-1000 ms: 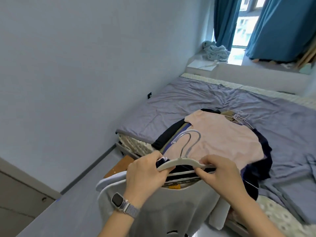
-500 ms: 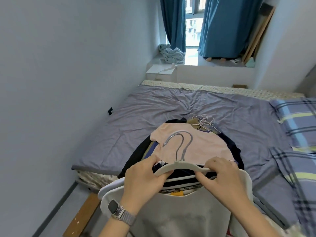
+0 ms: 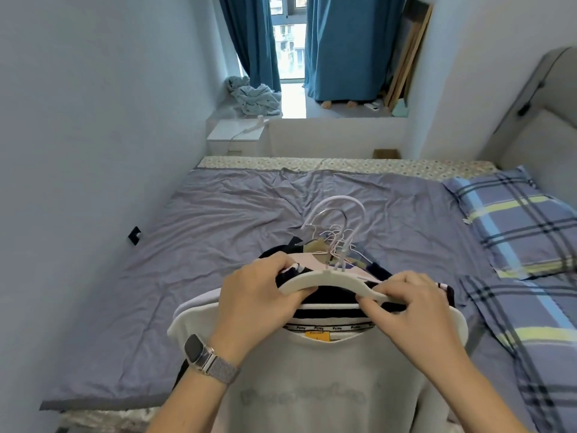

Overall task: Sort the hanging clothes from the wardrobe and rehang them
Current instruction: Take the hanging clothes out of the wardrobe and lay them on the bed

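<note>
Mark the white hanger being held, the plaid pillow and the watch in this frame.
white hanger (image 3: 331, 280), head view, on the flat top of its body.
plaid pillow (image 3: 512, 220), head view, on the middle of its cover.
watch (image 3: 194, 350), head view, on its dark face at the left wrist.

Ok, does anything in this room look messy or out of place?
Yes. A light blue cloth lies crumpled in a heap on the ledge by the curtain, not folded or hung. The sheet on the bed is wrinkled too.

Both hands, left and right, gripped a white hanger atop a white T-shirt, above the grey-sheeted bed.
</note>
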Demonstrator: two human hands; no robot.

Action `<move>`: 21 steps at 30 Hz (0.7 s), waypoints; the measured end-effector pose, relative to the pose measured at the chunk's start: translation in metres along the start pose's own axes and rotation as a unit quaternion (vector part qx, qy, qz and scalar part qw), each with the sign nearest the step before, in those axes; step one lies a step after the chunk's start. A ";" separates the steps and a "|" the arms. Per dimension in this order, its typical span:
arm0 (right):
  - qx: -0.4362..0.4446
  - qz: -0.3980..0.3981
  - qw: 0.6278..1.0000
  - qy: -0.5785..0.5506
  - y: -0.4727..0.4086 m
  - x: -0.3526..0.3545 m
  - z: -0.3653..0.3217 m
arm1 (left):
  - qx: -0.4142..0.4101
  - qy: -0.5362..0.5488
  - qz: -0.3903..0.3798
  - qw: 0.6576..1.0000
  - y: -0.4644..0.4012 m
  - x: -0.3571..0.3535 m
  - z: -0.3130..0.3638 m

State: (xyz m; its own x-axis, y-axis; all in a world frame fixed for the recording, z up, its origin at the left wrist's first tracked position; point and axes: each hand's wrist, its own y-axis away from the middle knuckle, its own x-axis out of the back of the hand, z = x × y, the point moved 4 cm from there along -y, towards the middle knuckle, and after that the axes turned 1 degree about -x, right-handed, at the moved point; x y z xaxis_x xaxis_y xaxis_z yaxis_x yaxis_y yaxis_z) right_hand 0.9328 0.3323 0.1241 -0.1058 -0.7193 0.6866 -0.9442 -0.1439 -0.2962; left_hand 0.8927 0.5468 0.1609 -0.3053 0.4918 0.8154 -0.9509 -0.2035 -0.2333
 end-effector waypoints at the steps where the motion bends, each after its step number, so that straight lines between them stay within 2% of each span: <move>1: -0.001 0.002 1.000 0.000 -0.007 -0.004 0.007 | 0.000 0.003 -0.005 1.000 -0.008 -0.008 0.001; 5: 0.013 -0.016 1.000 -0.023 -0.047 -0.008 0.029 | 0.018 0.005 -0.013 1.000 -0.043 -0.029 0.004; 11: 0.039 -0.051 0.996 -0.067 -0.180 -0.009 0.047 | -0.046 -0.049 0.071 0.995 -0.174 -0.036 0.023; 15: -0.003 -0.125 0.992 -0.031 -0.229 -0.087 0.121 | -0.010 -0.096 0.021 0.995 -0.220 -0.120 -0.034; 19: -0.040 -0.234 0.969 0.070 -0.217 -0.199 0.225 | 0.080 -0.092 -0.023 0.992 -0.180 -0.208 -0.108; 21: -0.057 -0.260 0.956 0.121 -0.201 -0.239 0.265 | 0.117 -0.088 -0.062 0.987 -0.149 -0.239 -0.140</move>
State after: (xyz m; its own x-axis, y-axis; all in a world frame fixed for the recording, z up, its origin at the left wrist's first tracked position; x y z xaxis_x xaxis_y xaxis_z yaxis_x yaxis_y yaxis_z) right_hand 1.2303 0.3527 -0.1568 0.3310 -0.3910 0.8588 -0.9155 -0.3537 0.1918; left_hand 1.1000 0.5778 -0.0736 -0.1546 0.3742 0.9144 -0.9359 -0.3521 -0.0141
